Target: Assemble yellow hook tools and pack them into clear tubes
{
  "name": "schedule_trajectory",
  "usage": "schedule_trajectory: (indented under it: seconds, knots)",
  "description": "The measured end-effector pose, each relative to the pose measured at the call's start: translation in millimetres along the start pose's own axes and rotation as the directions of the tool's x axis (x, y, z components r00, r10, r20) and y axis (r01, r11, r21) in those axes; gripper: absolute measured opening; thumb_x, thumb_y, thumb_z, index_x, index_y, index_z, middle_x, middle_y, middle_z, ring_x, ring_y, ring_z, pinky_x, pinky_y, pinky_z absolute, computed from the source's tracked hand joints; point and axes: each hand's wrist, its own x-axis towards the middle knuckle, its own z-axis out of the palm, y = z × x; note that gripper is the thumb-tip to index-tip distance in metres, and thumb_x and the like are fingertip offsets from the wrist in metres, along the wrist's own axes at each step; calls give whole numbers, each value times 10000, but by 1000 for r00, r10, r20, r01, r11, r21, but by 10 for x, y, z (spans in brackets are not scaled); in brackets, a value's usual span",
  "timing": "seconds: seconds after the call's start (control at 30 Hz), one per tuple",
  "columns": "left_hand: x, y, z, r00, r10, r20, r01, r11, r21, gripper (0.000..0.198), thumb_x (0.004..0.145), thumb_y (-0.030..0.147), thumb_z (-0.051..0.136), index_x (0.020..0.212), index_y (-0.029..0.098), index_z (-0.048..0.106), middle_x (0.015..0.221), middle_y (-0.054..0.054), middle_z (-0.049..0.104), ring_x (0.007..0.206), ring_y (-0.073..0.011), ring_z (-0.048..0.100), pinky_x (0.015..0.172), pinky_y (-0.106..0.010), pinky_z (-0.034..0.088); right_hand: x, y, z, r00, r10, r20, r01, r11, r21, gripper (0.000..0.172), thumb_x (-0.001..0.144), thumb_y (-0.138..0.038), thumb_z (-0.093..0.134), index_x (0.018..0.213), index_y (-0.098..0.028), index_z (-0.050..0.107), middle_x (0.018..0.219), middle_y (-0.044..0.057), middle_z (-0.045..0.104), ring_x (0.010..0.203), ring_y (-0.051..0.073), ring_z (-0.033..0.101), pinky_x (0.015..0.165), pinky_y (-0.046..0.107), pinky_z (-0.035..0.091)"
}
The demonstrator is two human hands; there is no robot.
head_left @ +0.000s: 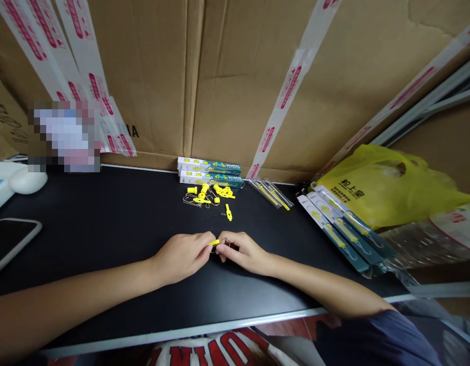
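Observation:
My left hand [183,255] and my right hand [243,251] meet at the middle of the black table [105,229], fingers pinched together. Between them is a small yellow plastic piece [214,242], pinched by the left fingers. The right fingers hold a thin metal wire ring [225,241] against it. Just beyond the hands lies a pile of yellow plastic pieces and wire clips [208,194], with one loose yellow piece [229,212] closer in.
Two teal boxes [210,172] lie against the cardboard wall [227,76]. Clear sleeves [271,193] and several packaged items [342,229] lie right, by a yellow plastic bag [387,185]. A phone [9,241] and a white device [27,180] are at the left.

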Motion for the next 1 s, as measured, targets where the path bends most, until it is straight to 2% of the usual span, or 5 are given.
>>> schedule_trajectory:
  seconds: [0.2,0.47,0.73,1.0]
  knots:
    - [-1,-11,13,999,-24,34,23,999,46,160,951,235,399,812,200,471,712,10,672,620,-159,665,518,-238,376,-1,13,-2,1000,9,1,-9,999,33,284,937,-414,494,804,-170,553,666,-4,606,602,106,550,618,230,446]
    - [3,-4,17,995,-62,84,55,995,89,164,962,251,396,823,197,465,758,-10,687,670,-180,681,542,-250,393,-5,6,-24,1000,-4,-15,4,1000,-13,361,986,-379,392,724,-170,526,662,-6,571,605,90,525,634,215,426]
    - [10,46,-33,976,-112,189,90,989,121,235,983,284,330,831,199,488,731,-13,684,659,-208,680,536,-265,384,-6,54,-20,999,-36,10,36,999,15,391,998,-404,348,732,-171,515,665,-1,569,602,90,518,631,211,426]
    - [22,56,-42,971,-109,212,83,988,130,253,990,296,290,873,194,490,756,-26,697,678,-221,688,556,-282,411,-14,45,-20,999,5,32,-8,995,104,391,995,-394,362,745,-155,544,656,2,578,584,80,507,611,204,422]
